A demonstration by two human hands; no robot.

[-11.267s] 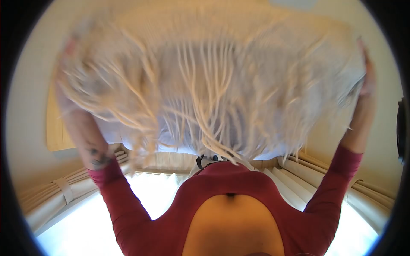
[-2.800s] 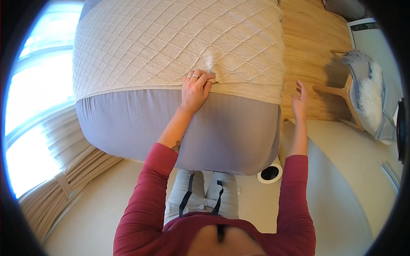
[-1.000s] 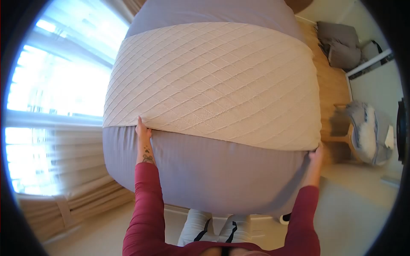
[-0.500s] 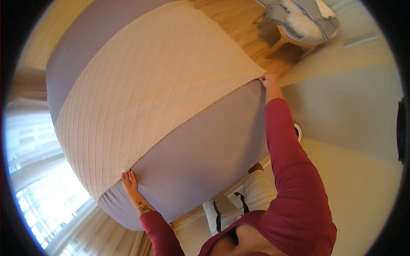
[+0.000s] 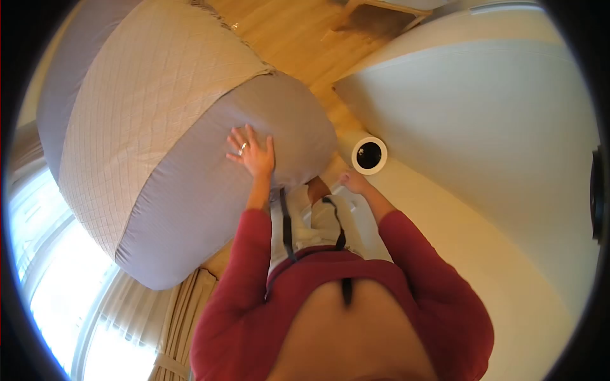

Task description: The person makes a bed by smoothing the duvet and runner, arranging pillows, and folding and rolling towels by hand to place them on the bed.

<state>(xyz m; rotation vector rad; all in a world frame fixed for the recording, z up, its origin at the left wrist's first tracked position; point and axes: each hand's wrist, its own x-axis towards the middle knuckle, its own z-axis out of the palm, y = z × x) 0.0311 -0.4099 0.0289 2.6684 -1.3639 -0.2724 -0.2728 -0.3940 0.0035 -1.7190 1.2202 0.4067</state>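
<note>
1. Your left hand point(image 5: 254, 155) is pressed palm down, fingers spread and straight, gripping nothing; a ring point(image 5: 242, 146) shows on it. The wide spread probably steadies you as you turn.
2. Under those fingers is the grey-sheeted bed point(image 5: 194, 184), its rounded corner to their right. The smooth cover suggests a tight fit over the mattress.
3. Your right hand point(image 5: 354, 182) is off the bed, just beside that corner. Its fingers look curled in; you cannot tell from here whether they are fully closed or hold anything. It perhaps hangs free for balance.
4. Just beyond the right fingers is a white-rimmed cylinder point(image 5: 368, 155) with a black top, apart from them, perhaps tucked there to stay out of the way.
5. Ahead of your left fingertips, not touching them, the cream blanket point(image 5: 152, 95) lies across the bed in a band. Its own weight likely keeps it flat.
6. Farther off, a pale panel point(image 5: 470, 127) stands right of your right hand; a gathered curtain point(image 5: 184, 311) hangs behind your left, perhaps tied back for light.
</note>
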